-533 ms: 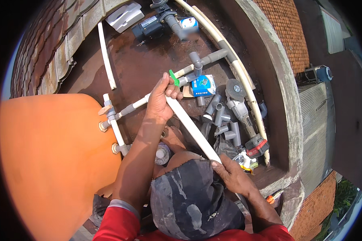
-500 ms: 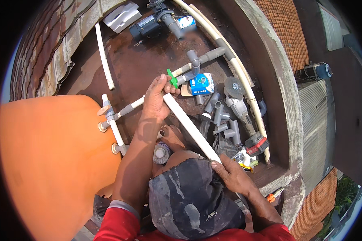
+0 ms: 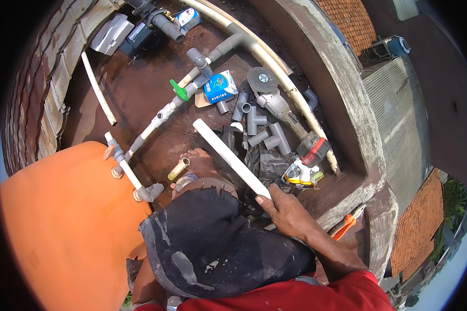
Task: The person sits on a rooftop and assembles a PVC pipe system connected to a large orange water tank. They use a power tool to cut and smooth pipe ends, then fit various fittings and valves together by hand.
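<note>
My right hand [image 3: 291,211] grips the lower end of a white plastic pipe [image 3: 231,159], thumb on top. The pipe slants up and left over my raised knee, its far end free. Beyond that end runs a fixed pipe line [image 3: 158,118] with a green-handled valve [image 3: 179,90]. My left hand is out of sight; only part of the left forearm [image 3: 149,284] shows at the lower edge, beside the dark trousers. A short cream pipe piece [image 3: 178,169] lies by my foot.
Left stands a big orange tank [image 3: 67,207]. Grey tee fittings [image 3: 278,138], a blue box [image 3: 221,87] and an angle grinder [image 3: 281,108] lie ahead. A pump [image 3: 142,39] sits far left. Orange-handled pliers [image 3: 346,224] rest by the low wall [image 3: 366,129] at right.
My left hand has left the green valve handle and the pipe's far end, dropping out of sight. The right hand keeps its hold on the pipe. The view has shifted.
</note>
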Tool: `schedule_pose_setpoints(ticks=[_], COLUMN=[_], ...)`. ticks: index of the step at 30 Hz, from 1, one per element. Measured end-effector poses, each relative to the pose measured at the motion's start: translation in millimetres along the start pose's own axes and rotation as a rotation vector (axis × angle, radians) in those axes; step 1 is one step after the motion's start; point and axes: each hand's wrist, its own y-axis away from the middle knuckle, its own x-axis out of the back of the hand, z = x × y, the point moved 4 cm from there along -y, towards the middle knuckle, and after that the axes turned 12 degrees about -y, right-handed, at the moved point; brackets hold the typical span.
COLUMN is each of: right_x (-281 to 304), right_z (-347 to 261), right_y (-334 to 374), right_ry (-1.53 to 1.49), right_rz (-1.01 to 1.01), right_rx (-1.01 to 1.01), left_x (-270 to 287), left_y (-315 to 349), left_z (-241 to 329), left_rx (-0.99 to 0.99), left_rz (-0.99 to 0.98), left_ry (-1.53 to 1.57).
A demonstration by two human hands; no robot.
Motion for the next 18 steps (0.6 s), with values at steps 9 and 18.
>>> schedule_pose_setpoints(ticks=[9,18], right_x=[1.1,30.1], right_z=[22.4,-2.5], right_y=[11.2,-4.9], right_ry=[0.045,0.111], right_rz=[0.08,0.298], right_rx=[0.116,0.177], left_x=[24.5,41.3], left_y=[5.9,19.1], left_z=[-20.7,-36.0], left_rx=[-0.217,-0.318], left_rz=[0.132,0.253], left_ry=[-0.317,-0.37])
